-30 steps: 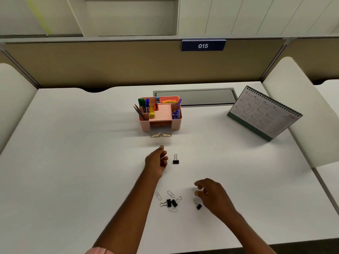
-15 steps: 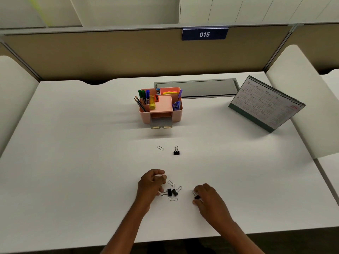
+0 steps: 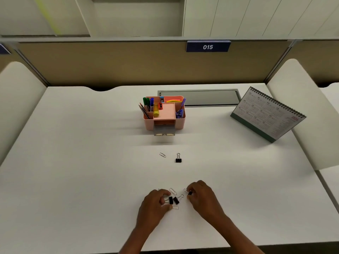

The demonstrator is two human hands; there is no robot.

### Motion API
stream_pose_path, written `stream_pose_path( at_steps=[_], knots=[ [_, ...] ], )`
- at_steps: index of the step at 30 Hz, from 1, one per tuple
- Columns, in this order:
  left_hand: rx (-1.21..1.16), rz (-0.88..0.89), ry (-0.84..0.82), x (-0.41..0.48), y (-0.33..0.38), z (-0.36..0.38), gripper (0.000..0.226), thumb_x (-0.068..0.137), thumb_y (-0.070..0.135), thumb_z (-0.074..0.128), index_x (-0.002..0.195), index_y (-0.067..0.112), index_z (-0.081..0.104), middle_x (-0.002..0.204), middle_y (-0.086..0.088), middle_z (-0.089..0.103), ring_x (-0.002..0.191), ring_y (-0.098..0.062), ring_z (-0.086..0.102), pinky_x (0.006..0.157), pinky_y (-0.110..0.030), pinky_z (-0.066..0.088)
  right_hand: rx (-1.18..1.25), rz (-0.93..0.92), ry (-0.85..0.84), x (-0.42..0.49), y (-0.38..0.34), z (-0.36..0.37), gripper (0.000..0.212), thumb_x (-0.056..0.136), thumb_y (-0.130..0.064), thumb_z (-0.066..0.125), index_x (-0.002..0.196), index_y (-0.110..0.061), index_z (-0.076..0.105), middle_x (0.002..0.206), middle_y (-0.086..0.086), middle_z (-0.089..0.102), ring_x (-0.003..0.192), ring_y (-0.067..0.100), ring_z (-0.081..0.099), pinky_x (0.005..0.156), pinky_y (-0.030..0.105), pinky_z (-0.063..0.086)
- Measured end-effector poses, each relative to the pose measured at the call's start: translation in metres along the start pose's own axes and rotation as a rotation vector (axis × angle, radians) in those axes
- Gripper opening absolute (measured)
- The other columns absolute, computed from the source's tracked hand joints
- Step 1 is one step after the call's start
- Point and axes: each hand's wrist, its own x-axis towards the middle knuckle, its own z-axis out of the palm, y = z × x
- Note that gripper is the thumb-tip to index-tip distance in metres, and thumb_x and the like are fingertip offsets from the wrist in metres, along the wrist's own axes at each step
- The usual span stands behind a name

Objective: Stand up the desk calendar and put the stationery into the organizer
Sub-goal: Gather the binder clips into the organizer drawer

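Near edge of the white tabletop [image 3: 73,180], both forearms in from below
- Left hand [image 3: 155,203]: fingers curled, thumb and fingertips pinching the wire handle of the near binder clip [image 3: 171,200], which is black and lies on the tabletop
- Middle binder clip [image 3: 176,200]: black, touching the near one on its right, wire loop pointing toward the right hand
- Near paper clip [image 3: 175,208] just beside the left fingertips; upper paper clip [image 3: 172,191] between the two hands
- Right hand [image 3: 202,197]: curled, thumb and forefinger gripping the small binder clip [image 3: 190,193], its wire handle sticking out to the left; cannot tell if it is lifted off the surface

Mid tabletop, well apart from the hands
- Far paper clip [image 3: 162,155] and far binder clip [image 3: 178,158] side by side, not touching

Beyond them
- Pink organizer [image 3: 149,123], its clear drawer [image 3: 164,130] pulled out low at the front
- Left compartments hold pencils [image 3: 144,111], green and blue markers [image 3: 149,103] and a yellow highlighter [image 3: 156,111]
- Orange sharpener [image 3: 160,105] next to the highlighter
- Purple pen [image 3: 182,103] in the right compartment

Right rear
- Desk calendar [image 3: 266,114] upright on its green base, leaning back, spiral binding on top, date grid facing the camera, near the white side divider [image 3: 293,85]
- Grey cable hatch [image 3: 199,97] set flush in the tabletop behind the organizer
- Blue plate [image 3: 207,47] on the tan partition, reading 015
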Motion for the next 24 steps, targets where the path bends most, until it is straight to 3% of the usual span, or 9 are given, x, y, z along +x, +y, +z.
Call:
stream_pose_path(
  at_steps=[4, 7, 10, 17, 24],
  knots=[
    [0.064, 0.051, 0.043, 0.001, -0.002, 0.004, 0.033, 0.074, 0.038, 0.086, 0.099, 0.047, 0.067, 0.082, 0.014, 0.058, 0.078, -0.004, 0.058, 0.073, -0.026, 0.053, 0.084, -0.013, 0.069, 0.041, -0.026, -0.020, 0.024, 0.083, -0.021, 0.078, 0.106, -0.025, 0.072, 0.094, -0.009, 0.061, 0.082, 0.003, 0.062, 0.076, 0.017, 0.049],
    [0.062, 0.064, 0.055, 0.001, -0.003, 0.007, 0.031, 0.074, 0.043, 0.081, 0.099, 0.049, 0.065, 0.086, 0.016, 0.060, 0.082, -0.003, 0.060, 0.076, -0.025, 0.054, 0.097, -0.062, 0.124, 0.080, -0.056, -0.042, 0.022, 0.083, -0.021, 0.079, 0.105, -0.020, 0.074, 0.094, -0.006, 0.065, 0.078, 0.003, 0.062, 0.071, 0.007, 0.042],
    [0.007, 0.050, 0.069, 0.000, -0.003, 0.006, 0.029, 0.072, 0.050, 0.077, 0.099, 0.047, 0.066, 0.091, 0.020, 0.064, 0.088, 0.000, 0.062, 0.080, -0.022, 0.053, 0.106, -0.110, 0.174, 0.119, -0.089, -0.065, 0.017, 0.087, -0.020, 0.079, 0.102, -0.019, 0.073, 0.094, -0.006, 0.066, 0.076, 0.001, 0.059, 0.063, 0.007, 0.041],
    [-0.066, 0.069, 0.062, -0.003, -0.010, 0.007, 0.031, 0.072, 0.055, 0.074, 0.099, 0.041, 0.072, 0.079, 0.021, 0.057, 0.078, 0.002, 0.057, 0.073, -0.014, 0.045, -0.034, -0.213, 0.207, 0.212, -0.131, -0.082, 0.012, 0.089, -0.013, 0.075, 0.100, -0.010, 0.073, 0.096, 0.003, 0.074, 0.090, 0.016, 0.067, 0.081, 0.030, 0.058],
    [-0.115, 0.041, 0.078, 0.000, -0.012, 0.006, 0.035, 0.069, 0.059, 0.072, 0.098, 0.041, 0.071, 0.078, 0.016, 0.058, 0.079, -0.002, 0.059, 0.077, -0.022, 0.052, -0.236, -0.241, 0.179, 0.247, -0.128, -0.069, 0.004, 0.091, -0.009, 0.072, 0.095, -0.009, 0.074, 0.088, 0.007, 0.073, 0.083, 0.021, 0.068, 0.081, 0.032, 0.059]
  ],
)
